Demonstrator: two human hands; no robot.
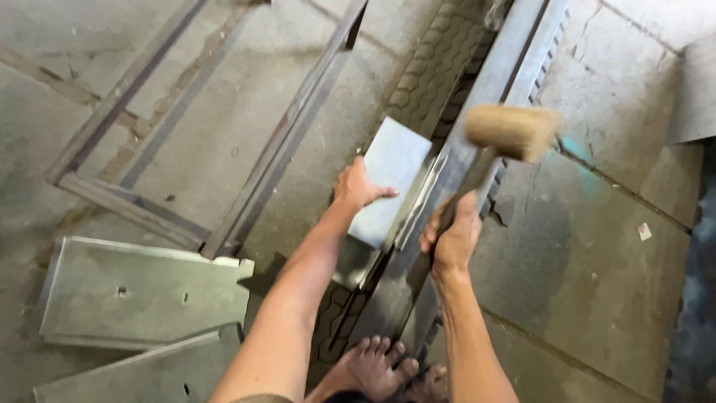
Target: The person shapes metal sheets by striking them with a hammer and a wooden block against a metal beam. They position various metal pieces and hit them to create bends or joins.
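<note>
Right hand point(453, 237) fingers wrapped tight round mallet point(512, 131) handle. Left hand point(358, 186) flat, fingers spread, pressing sheet-metal piece point(391, 179) against steel beam point(477, 112) edge.

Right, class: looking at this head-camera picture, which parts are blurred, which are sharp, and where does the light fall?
In the head view the wooden mallet head is smeared by motion blur, and the right hand gripping its handle is slightly soft; the left hand on the small metal sheet is sharper. Light is even and soft, with a dull sheen on the long steel beam; the right edge falls dark.
</note>
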